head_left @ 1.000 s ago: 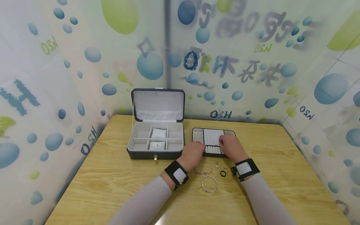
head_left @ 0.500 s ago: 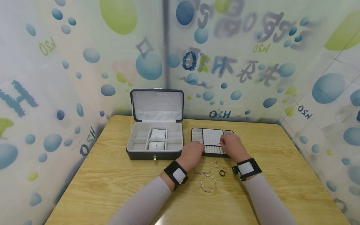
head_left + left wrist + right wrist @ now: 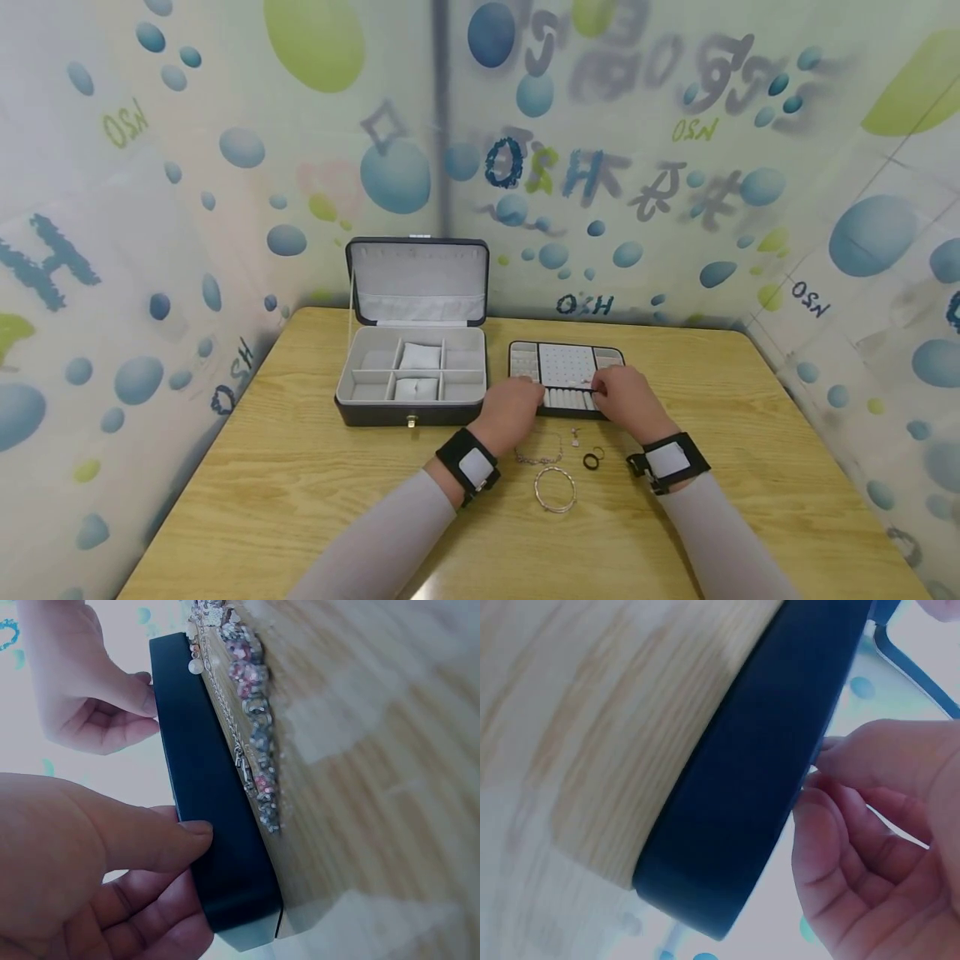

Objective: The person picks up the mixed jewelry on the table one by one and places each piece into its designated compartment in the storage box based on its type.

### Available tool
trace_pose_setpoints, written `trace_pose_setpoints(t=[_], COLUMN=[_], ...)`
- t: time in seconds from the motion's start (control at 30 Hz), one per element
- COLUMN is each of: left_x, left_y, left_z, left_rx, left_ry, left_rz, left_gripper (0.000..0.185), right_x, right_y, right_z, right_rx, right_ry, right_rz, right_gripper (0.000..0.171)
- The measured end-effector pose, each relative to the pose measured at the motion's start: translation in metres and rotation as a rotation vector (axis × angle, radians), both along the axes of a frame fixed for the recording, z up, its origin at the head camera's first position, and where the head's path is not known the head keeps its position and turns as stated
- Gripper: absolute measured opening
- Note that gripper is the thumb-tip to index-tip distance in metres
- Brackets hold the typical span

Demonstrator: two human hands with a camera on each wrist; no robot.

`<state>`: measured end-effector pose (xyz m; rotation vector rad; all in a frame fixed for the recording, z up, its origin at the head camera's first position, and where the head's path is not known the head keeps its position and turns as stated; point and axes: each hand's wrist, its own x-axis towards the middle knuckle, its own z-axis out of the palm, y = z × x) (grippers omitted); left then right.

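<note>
A dark jewelry tray (image 3: 568,355) with pale compartments, a dotted pad and ring rolls lies right of the middle. My left hand (image 3: 512,410) grips its front left edge, the thumb pressed on the dark front wall in the left wrist view, the other fingers curled. My right hand (image 3: 626,402) bends over the tray's right part, near the ring rolls. In the right wrist view its thumb and fingers (image 3: 817,832) come together behind the tray's rim, tips hidden; I cannot tell what they hold. A charm bracelet (image 3: 259,735) with pink and silver beads lies before the tray.
An open jewelry box (image 3: 411,412) with two small cushions in its compartments stands left of the tray, its lid upright. Before the tray lie a small earring (image 3: 575,442), a dark ring (image 3: 591,462), a thinner ring and a bangle (image 3: 557,510). Patterned walls border the table.
My right hand has drawn from the dotted pad a little right and toward me, over the tray's front right part. The left hand keeps its grip on the tray.
</note>
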<state>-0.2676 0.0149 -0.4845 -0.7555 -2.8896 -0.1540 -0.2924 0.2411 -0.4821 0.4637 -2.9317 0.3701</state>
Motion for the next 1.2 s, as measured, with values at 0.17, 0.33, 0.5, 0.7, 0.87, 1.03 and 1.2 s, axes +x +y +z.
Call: trace_pose_setpoints(t=[0.17,0.33,0.5,0.7,0.87,1.03,1.2], left_x=[-0.001,-0.002,-0.002,-0.002,-0.003,-0.004,-0.004], left_y=[0.000,0.001,0.001,0.001,0.002,0.002,0.002], left_z=[-0.003,-0.004,-0.003,-0.004,-0.004,-0.005,-0.006], left_rx=[-0.004,-0.001,-0.005,0.002,0.001,-0.002,0.000], left_ry=[0.006,-0.001,0.005,0.020,0.026,0.023,0.020], left_rz=[0.002,0.002,0.004,-0.001,-0.002,0.002,0.004], left_gripper=[0.016,0.016,0.013,0.014,0.015,0.014,0.015], right_x=[0.006,0.010,0.013,0.018,0.021,0.025,0.029], right_y=[-0.003,-0.008,-0.011,-0.015,-0.021,-0.028,-0.034], right_z=[0.007,0.014,0.018,0.018,0.017,0.017,0.016], right_rx=[-0.024,-0.023,-0.046,-0.065,-0.035,-0.023,0.015], right_ry=[-0.006,-0.076,-0.166,-0.262,-0.280,-0.280,-0.253], right_rz=[0.036,0.081,0.135,0.189,0.204,0.243,0.245], right_gripper=[0.007,0.012,0.012,0.013,0.016,0.018,0.027])
